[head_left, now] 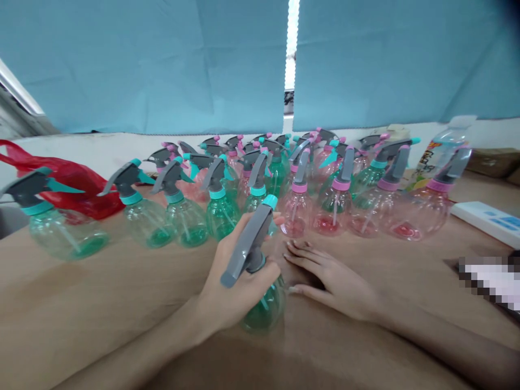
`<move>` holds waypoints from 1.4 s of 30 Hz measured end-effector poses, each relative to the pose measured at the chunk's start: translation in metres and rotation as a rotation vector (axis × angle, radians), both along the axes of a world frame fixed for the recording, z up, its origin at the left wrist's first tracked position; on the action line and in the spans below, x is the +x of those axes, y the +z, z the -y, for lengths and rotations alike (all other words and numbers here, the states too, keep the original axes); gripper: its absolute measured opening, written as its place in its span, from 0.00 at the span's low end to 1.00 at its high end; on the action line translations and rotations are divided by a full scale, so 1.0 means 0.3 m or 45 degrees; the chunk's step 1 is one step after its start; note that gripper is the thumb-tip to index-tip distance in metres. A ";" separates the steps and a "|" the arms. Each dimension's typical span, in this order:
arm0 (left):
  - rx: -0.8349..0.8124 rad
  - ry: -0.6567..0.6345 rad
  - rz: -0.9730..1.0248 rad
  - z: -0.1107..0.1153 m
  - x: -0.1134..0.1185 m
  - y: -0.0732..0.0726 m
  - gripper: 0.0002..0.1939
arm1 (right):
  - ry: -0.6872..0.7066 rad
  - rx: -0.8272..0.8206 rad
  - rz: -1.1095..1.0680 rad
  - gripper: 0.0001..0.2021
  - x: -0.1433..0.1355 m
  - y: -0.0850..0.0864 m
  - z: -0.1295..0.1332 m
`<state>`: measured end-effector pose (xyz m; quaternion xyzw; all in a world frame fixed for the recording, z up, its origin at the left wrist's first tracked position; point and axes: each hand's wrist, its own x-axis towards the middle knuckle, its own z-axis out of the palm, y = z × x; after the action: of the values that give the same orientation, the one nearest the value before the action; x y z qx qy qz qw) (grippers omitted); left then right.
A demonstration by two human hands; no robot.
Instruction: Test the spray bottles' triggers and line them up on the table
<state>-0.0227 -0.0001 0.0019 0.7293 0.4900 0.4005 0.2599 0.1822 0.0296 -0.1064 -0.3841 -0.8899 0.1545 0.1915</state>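
Note:
My left hand (233, 287) is wrapped round the neck of a green spray bottle (266, 311) with a grey head and a turquoise nozzle. That bottle stands upright or nearly so at the front, and my fingers cover its collar and most of its trigger. Just to its right, my right hand (329, 276) lies palm down on the table with its fingers stretched out, holding nothing. Beyond both hands is a front row of spray bottles, among them a green one (221, 214) with a turquoise collar and a pink one (295, 214) with a pink collar.
Several more spray bottles (278, 168) crowd behind the front row. At the left lies a red plastic bag (69, 179). A clear drink bottle (444, 146), a white box (487, 219) and a blurred-out flat object (491, 281) are on the right. Blue cloth (142, 65) hangs behind the table.

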 end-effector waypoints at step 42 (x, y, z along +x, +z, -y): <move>0.047 -0.011 0.005 0.002 -0.004 -0.024 0.23 | 0.029 0.027 -0.018 0.31 0.004 -0.013 -0.005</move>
<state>-0.0240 -0.0008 -0.0052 0.7354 0.4788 0.4098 0.2490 0.1835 0.0311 -0.1104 -0.3708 -0.8944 0.1502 0.2002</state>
